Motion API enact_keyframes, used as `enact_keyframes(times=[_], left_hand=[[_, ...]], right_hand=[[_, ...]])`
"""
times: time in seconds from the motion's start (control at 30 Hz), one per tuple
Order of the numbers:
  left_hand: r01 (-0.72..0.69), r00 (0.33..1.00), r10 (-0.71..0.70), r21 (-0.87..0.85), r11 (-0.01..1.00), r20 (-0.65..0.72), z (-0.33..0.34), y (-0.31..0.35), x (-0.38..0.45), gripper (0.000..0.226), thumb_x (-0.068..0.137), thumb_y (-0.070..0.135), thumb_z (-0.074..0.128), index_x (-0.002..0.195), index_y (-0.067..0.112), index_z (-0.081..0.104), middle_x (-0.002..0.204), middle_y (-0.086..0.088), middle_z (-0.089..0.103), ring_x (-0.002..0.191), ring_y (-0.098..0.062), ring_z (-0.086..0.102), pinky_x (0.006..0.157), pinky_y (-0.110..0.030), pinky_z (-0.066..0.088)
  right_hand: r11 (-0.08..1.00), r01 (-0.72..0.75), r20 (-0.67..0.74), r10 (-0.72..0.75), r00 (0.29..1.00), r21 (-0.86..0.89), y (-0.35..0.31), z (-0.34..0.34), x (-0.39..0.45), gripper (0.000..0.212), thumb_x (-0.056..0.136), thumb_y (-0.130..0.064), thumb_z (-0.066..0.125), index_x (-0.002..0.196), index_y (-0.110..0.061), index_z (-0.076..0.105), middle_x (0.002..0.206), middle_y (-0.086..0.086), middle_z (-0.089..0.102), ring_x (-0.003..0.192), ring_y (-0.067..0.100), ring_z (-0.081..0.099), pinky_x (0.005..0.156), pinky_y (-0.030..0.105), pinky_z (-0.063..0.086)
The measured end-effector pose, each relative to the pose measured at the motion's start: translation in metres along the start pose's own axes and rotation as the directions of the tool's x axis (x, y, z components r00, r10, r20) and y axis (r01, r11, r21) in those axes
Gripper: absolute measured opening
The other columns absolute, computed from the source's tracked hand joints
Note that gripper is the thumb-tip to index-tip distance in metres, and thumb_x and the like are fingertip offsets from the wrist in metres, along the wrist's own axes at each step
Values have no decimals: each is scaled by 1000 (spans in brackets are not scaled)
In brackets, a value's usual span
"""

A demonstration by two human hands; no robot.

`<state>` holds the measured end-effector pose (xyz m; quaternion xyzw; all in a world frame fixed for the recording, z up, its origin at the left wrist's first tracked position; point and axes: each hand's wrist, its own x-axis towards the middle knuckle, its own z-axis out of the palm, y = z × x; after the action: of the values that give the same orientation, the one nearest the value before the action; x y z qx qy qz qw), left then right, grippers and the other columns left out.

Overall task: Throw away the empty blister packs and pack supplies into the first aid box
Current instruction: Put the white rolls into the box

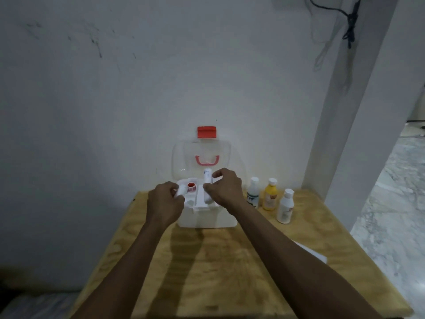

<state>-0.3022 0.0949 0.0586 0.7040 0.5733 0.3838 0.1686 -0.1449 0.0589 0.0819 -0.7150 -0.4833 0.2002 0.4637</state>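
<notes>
A white first aid box [207,218] stands at the far end of a wooden surface [207,261], close against a pale wall [115,88]. Its clear lid [184,157] is swung up and leans back toward the wall, with a red latch [206,131] at the top edge and a pink handle [206,160] showing through the plastic. Inside the box sits a white tray, and a small red-centred roll [190,185] lies in a rear compartment of it.

Both of the person's hands are over the open box. The left hand [164,201] has its grip closed around a white roll [181,191] at the left side of the tray, the fingers curled over it. The right hand [224,187] pinches a white tube [207,180] between thumb and fingertips; the tube stands roughly upright above the middle of the tray (whether its lower end touches the tray cannot be told).

Just right of the box stand three bottles in a loose row: a white bottle with a dark label [253,192], a yellow bottle [270,194], and nearer the camera another white bottle [285,206]. A white sheet [315,253] lies at the right side of the surface, partly hidden by the right forearm. Black cords [350,24] hang on the wall at upper right.
</notes>
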Motion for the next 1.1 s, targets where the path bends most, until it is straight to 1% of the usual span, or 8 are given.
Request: enact_keyframes(times=[0.13,0.33,0.47,0.63,0.73,0.9,1.0,1.1], left_hand=[[-58,996,52,82,995,74,13,-7,16,40,78,16,70,117,10,69,111,-10,73,93,-25,70,78,-30,56],[-124,986,102,180,976,130,26,-13,23,38,80,16,72,118,14,69,120,-6,70,99,-23,69,82,-32,56],[-162,978,115,291,943,172,27,-14,25,23,84,20,69,105,14,75,102,-6,74,80,-21,69,72,-31,58],[-208,969,142,359,910,202,29,-20,30,18,89,24,61,86,13,76,75,-3,67,65,-19,63,69,-38,59],[-217,966,152,335,917,211,29,-20,29,18,89,23,62,97,15,76,89,-7,73,73,-21,67,73,-38,59],[-256,966,258,201,946,17,22,-7,7,30,89,27,64,115,16,71,109,-8,73,89,-23,70,78,-38,58],[-298,953,302,83,951,-31,21,10,-17,28,87,24,64,112,15,72,103,-6,73,79,-19,66,76,-33,55],[-342,939,343,-42,939,7,29,31,-51,26,85,20,69,109,12,72,98,-5,73,73,-14,62,74,-27,51]], right_hand=[[994,-8,21,10,1000,-106,-4,24,18,41,82,-16,73,119,-9,57,118,7,62,102,21,62,70,19,42],[968,17,44,-6,999,-249,3,49,35,42,83,-20,74,118,-7,55,116,10,63,103,24,62,85,25,46],[941,31,55,-13,998,-337,9,59,42,34,82,-15,74,112,-6,61,104,10,65,92,22,64,88,30,52],[922,59,74,-33,997,-384,13,59,45,19,81,-11,72,97,-1,69,80,8,61,73,21,63,68,23,50],[934,82,89,-54,995,-347,14,49,40,21,85,-7,69,105,-1,69,101,12,68,89,23,66,76,23,48],[954,129,40,-122,992,-272,14,12,23,25,85,-8,68,109,-4,71,113,11,70,99,23,67,80,22,51],[964,127,16,-127,992,-231,26,-25,6,22,83,-12,68,103,-9,73,102,10,72,97,24,66,85,34,57],[967,115,-13,-121,993,-226,46,-71,-15,20,82,-10,67,99,-10,75,88,5,74,80,16,66,74,24,54]])
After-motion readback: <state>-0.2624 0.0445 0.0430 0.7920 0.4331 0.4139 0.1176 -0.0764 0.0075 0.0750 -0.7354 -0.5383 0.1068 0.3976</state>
